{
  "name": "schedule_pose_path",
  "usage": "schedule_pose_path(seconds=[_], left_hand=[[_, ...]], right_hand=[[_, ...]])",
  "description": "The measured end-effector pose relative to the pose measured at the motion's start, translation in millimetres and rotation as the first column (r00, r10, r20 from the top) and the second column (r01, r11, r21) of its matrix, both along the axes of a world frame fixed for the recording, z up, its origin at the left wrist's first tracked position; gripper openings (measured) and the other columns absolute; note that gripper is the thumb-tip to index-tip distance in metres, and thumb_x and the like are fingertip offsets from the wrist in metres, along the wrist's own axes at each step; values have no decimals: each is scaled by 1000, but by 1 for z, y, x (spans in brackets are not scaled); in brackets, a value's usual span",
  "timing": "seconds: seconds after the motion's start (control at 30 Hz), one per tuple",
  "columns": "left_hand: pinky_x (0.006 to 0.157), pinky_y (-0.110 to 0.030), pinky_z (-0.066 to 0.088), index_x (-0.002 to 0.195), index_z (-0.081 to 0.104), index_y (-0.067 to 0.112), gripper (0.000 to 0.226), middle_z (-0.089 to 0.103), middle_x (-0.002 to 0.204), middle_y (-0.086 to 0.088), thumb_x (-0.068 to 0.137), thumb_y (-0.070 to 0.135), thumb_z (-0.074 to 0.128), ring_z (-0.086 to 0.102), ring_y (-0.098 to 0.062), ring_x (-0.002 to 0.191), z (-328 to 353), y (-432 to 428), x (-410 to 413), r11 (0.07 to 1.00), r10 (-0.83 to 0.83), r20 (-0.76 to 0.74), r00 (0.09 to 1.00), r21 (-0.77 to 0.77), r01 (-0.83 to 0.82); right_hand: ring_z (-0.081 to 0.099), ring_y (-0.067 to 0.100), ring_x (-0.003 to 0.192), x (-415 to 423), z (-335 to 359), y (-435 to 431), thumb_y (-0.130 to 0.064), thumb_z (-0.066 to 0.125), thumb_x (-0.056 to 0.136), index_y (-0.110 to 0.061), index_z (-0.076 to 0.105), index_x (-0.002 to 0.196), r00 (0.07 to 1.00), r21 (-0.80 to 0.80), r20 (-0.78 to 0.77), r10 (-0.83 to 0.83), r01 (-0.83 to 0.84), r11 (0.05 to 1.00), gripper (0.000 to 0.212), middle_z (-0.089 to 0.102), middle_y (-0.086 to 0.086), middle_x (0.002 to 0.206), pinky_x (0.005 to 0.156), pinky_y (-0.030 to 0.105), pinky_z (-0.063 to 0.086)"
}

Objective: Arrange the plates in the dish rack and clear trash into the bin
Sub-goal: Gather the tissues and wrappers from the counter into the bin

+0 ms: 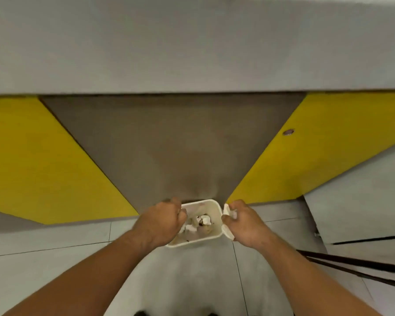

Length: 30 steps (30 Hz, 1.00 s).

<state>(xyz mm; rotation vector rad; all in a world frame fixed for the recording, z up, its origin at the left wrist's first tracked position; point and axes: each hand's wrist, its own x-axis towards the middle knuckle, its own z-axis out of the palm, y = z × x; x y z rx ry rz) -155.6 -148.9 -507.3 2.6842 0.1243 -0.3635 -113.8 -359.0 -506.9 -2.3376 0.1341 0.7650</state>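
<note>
A small white bin (211, 236) stands on the floor below me, against the base of a counter. Crumpled white and brown trash (201, 222) lies inside it. My left hand (163, 221) is over the bin's left rim with its fingers curled shut; whether anything is in it I cannot tell. My right hand (246, 224) grips the bin's white lid (227, 215), which stands swung up at the bin's right side. No plates or dish rack are in view.
A grey counter top (192, 46) fills the upper view. Below it are yellow cabinet doors (39, 169) swung outward on both sides of a brown panel (169, 142). Grey floor tiles (55, 247) surround the bin. Dark rods (363, 267) cross the floor at right.
</note>
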Motion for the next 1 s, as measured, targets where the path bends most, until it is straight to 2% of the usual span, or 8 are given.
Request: schedule_pose_path(seconds=[0.17,0.3,0.43,0.5,0.6,0.77,0.93,1.0], left_hand=[[84,-34,40,110,47,15,32,57,118,-9,96,41,37,55,-29,106,-125,-16,19,986,-165,-126,978,9,167],[91,-37,41,121,42,16,39,47,125,-6,95,44,36,49,-27,113,-203,-37,38,968,-247,-185,951,-14,249],[105,-39,32,145,26,22,64,22,153,6,90,51,44,31,-23,133,-251,-46,53,946,-322,-168,932,-102,308],[108,-32,29,146,29,26,59,30,151,7,93,45,45,32,-17,134,-257,-37,56,950,-301,-35,953,-96,296],[100,-27,36,131,49,28,38,52,130,6,97,42,41,44,-14,120,-241,-9,50,967,-250,120,961,-19,254],[86,-31,44,114,57,31,30,59,112,9,96,47,39,52,-15,107,-209,34,28,974,-225,142,964,35,222],[83,-25,43,121,54,35,34,56,118,15,96,51,37,52,-10,106,-204,49,4,979,-205,157,966,41,201],[86,-24,44,125,52,35,39,54,122,15,95,54,36,52,-9,110,-206,54,-3,982,-185,131,974,49,180]], right_hand=[[59,19,81,4,-103,-11,-32,63,91,-20,60,108,999,-52,39,-20,22,998,22,58,2,100,68,35,57],[62,22,83,10,-159,-21,-33,65,89,-21,62,108,996,-75,93,-14,22,997,22,55,1,94,71,37,57],[60,20,87,15,-194,-28,-37,65,88,-28,62,114,987,-114,157,25,-7,993,27,60,3,102,73,30,52],[59,21,88,15,-204,-25,-38,65,86,-31,59,115,984,-143,162,72,-49,988,30,59,3,103,72,29,50],[59,23,88,17,-208,-7,-38,62,88,-28,57,114,966,-208,135,221,-191,959,28,59,3,101,73,31,51],[56,24,110,33,-233,28,-36,58,91,-32,51,125,834,-319,216,508,-431,844,35,56,-2,128,87,30,44],[42,27,126,40,-278,44,-44,59,88,-36,43,138,712,-385,1,702,-648,657,53,46,-1,141,104,39,39],[42,26,127,43,-281,44,-45,60,87,-31,46,138,725,-399,4,689,-631,665,54,47,1,142,104,37,39]])
